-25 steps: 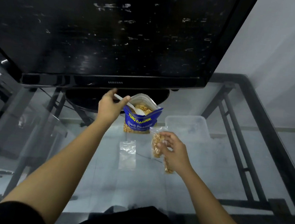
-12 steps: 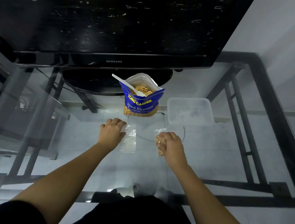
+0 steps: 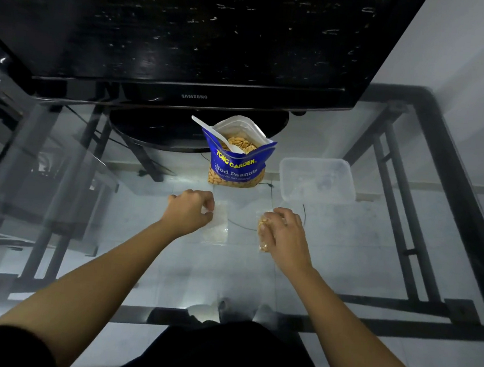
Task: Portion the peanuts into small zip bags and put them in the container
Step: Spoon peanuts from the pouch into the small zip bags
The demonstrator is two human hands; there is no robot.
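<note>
Filled zip bag point(image 3: 263, 234) under the right hand point(image 3: 287, 236); container point(image 3: 317, 179) just beyond it.

The clear container lay ahead and slightly right of the right hand, which clamped the peanut-filled bag, its long axis running toward the person. The left hand point(image 3: 189, 211) pinched the empty zip bag point(image 3: 217, 225) flat on the glass bench point(image 3: 360, 252), nearer the peanut pouch point(image 3: 237, 161).
</note>
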